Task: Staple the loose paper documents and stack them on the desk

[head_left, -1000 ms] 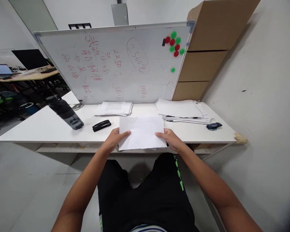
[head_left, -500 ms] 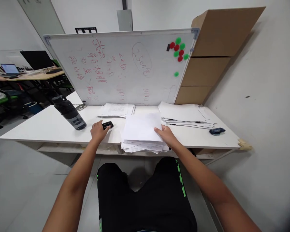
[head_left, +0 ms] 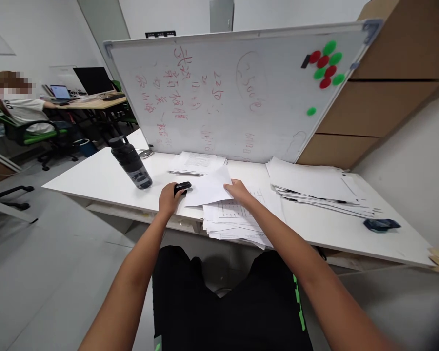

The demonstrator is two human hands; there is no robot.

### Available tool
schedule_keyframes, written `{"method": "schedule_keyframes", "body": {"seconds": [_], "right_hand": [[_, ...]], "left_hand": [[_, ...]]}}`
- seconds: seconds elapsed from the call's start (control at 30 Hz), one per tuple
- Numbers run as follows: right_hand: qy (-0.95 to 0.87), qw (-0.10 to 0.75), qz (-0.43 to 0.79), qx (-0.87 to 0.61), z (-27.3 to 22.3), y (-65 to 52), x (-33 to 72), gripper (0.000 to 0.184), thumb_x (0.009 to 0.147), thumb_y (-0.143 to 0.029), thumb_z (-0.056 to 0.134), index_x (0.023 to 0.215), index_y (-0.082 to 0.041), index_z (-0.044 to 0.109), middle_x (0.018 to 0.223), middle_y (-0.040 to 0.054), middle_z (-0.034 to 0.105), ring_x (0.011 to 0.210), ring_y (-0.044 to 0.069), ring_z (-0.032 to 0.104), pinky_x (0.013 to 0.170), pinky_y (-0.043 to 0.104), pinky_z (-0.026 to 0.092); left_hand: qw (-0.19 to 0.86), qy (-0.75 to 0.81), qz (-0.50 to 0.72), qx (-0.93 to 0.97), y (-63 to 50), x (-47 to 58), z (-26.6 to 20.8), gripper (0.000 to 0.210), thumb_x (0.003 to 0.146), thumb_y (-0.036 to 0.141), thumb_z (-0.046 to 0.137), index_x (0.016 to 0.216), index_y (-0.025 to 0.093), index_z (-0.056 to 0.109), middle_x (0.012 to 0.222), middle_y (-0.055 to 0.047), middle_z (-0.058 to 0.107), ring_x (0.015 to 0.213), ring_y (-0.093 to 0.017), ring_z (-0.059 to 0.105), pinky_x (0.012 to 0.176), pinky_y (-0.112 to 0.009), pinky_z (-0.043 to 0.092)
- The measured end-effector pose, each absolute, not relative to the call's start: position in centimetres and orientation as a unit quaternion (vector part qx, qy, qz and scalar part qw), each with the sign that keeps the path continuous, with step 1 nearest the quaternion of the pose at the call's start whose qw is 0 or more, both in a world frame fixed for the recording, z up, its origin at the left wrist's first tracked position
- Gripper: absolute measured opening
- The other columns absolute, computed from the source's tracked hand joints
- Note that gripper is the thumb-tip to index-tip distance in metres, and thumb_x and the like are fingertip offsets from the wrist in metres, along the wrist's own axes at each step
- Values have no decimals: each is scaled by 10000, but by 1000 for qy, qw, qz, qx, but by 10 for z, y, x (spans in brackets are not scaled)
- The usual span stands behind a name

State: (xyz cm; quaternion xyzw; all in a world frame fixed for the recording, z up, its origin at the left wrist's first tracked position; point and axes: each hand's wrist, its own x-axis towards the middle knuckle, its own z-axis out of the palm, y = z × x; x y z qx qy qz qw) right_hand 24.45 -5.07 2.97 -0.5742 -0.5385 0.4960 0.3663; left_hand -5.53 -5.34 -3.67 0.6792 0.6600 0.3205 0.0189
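My left hand is closed around a black stapler on the white desk. My right hand pinches the right edge of some white paper; how many sheets I cannot tell. The paper's left corner lies close by the stapler's front end; whether it is between the jaws I cannot make out. Under and right of my right hand lies a loose stack of printed papers, partly over the desk's front edge. My right forearm hides part of that stack.
A dark water bottle stands left on the desk. Behind are a printed paper pile, a larger paper pile and a leaning whiteboard. A dark crumpled packet lies right. A person sits far left.
My right hand has drawn the top paper off the stack, leftward to the stapler, uncovering printed sheets. My left hand has closed on the stapler. The view has turned left.
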Motion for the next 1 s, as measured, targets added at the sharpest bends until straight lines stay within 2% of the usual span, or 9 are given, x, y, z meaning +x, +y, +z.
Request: {"method": "schedule_keyframes", "body": {"seconds": [0.1, 0.2, 0.3, 0.4, 0.47, 0.57, 0.7, 0.8, 1.0], "right_hand": [[-539, 352, 513, -567, 24, -50, 241, 158, 749, -259, 625, 874, -164, 642, 817, 67, 706, 633, 176, 614, 530, 258, 463], [-548, 327, 537, -552, 25, -51, 238, 170, 773, -307, 667, 871, -176, 622, 667, 28, 643, 515, 150, 547, 471, 262, 442], [-563, 309, 544, -539, 23, -52, 237, 269, 800, -425, 700, 889, -185, 616, 574, -1, 580, 451, 139, 499, 441, 269, 426], [-560, 327, 533, -544, 15, -52, 239, 476, 829, -583, 647, 1061, -167, 634, 623, 17, 620, 456, 147, 513, 479, 291, 459], [-546, 364, 529, -538, 7, -51, 240, 624, 849, -617, 603, 1263, -151, 577, 794, 58, 691, 546, 158, 581, 552, 293, 499], [-529, 422, 537, -503, -4, -50, 241, 732, 882, -548, 591, 1463, -138, 415, 1066, 104, 705, 767, 175, 659, 681, 283, 530], [-516, 445, 571, -457, -13, -49, 239, 749, 887, -389, 605, 1525, -119, 321, 953, 79, 721, 722, 172, 647, 649, 288, 523], [-517, 453, 569, -451, -15, -48, 240, 730, 862, -309, 615, 1516, -126, 346, 884, 56, 711, 640, 149, 611, 584, 271, 500], [-546, 442, 547, -455, -15, -48, 243, 630, 851, -303, 596, 1451, -178, 451, 757, 2, 669, 510, 111, 520, 474, 239, 440]], "left_hand": [[40, 654, 333, 678, -54, -55, -38, 440, 909, 434, 530, 1252, 163, 580, 1237, -170, 628, 1194, -337, 535, 1017, -446, 390], [58, 645, 339, 683, -55, -54, -37, 442, 895, 437, 555, 1248, 172, 585, 1257, -166, 620, 1216, -332, 525, 1040, -443, 374], [65, 628, 335, 699, -58, -51, -35, 474, 882, 469, 575, 1244, 164, 595, 1267, -168, 618, 1221, -329, 521, 1053, -436, 364], [57, 620, 331, 709, -62, -49, -32, 475, 908, 509, 520, 1234, 176, 613, 1269, -143, 633, 1225, -305, 528, 1051, -409, 371], [52, 619, 336, 708, -63, -48, -29, 464, 956, 510, 416, 1214, 192, 634, 1278, -114, 645, 1236, -272, 537, 1050, -378, 378], [57, 650, 304, 694, -59, -49, -19, 523, 994, 511, 276, 1112, 213, 689, 1194, -87, 700, 1182, -258, 586, 1081, -402, 350], [63, 720, 202, 661, -39, -42, 2, 604, 982, 567, 230, 924, 224, 724, 1049, -80, 746, 1086, -277, 632, 1162, -510, 203], [43, 730, 197, 653, -18, -27, 16, 564, 976, 563, 257, 1020, 218, 702, 1217, -94, 695, 1175, -288, 584, 1153, -528, 214], [94, 787, 137, 594, 17, 2, 12, 625, 930, 593, 335, 1343, 170, 537, 1344, -205, 591, 1274, -378, 499, 1005, -554, 397]]}}
